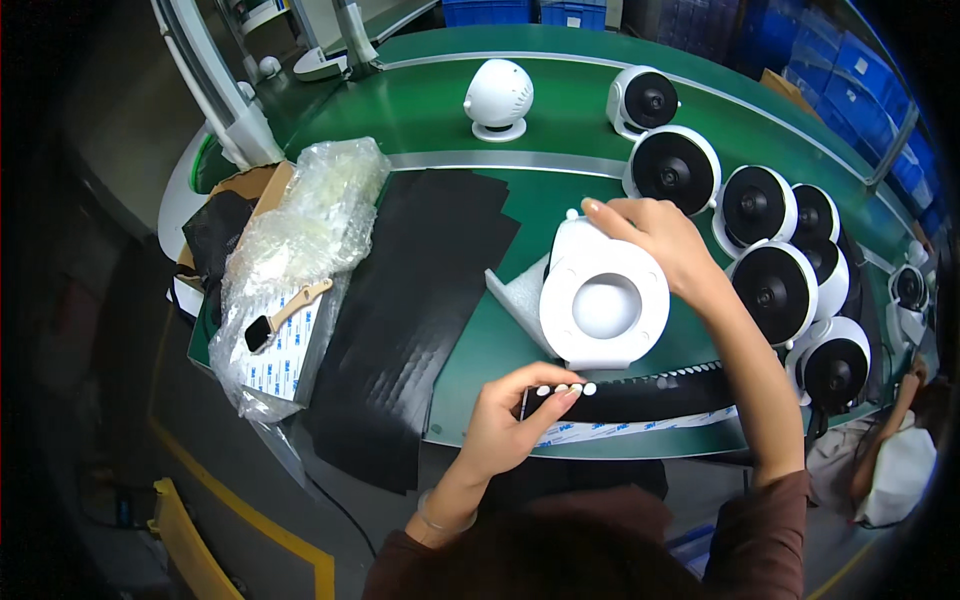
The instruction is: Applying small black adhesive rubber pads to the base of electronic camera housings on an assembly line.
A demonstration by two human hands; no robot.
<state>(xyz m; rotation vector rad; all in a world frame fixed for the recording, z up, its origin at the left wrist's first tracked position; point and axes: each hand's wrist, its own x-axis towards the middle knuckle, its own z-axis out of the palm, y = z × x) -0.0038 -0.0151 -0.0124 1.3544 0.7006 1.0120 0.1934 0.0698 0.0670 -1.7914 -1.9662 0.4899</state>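
Tipped over on the green table, a white round-bodied camera (655, 320) shows its ring-shaped base and a round hollow in the middle. My right hand (660, 238) grips its top, thumb and fingers closed on the housing. White foam sheet (520, 295) lies beside it on the left. My left hand (508, 418) pinches the left end of a black strip (650, 398) lined with small white round stickers, close to the table's front edge. Whether a sticker is between those fingertips I cannot tell. Under the strip shows white printed backing paper (640, 425).
Several white cameras with black fronts (775, 290) crowd the right side. Two more cameras (500, 95) stand at the back. Large black sheets (400, 300) lie left of centre. Farther left are bubble wrap (310, 220) and a wristwatch (285, 315). Another person (890, 460) sits at right.
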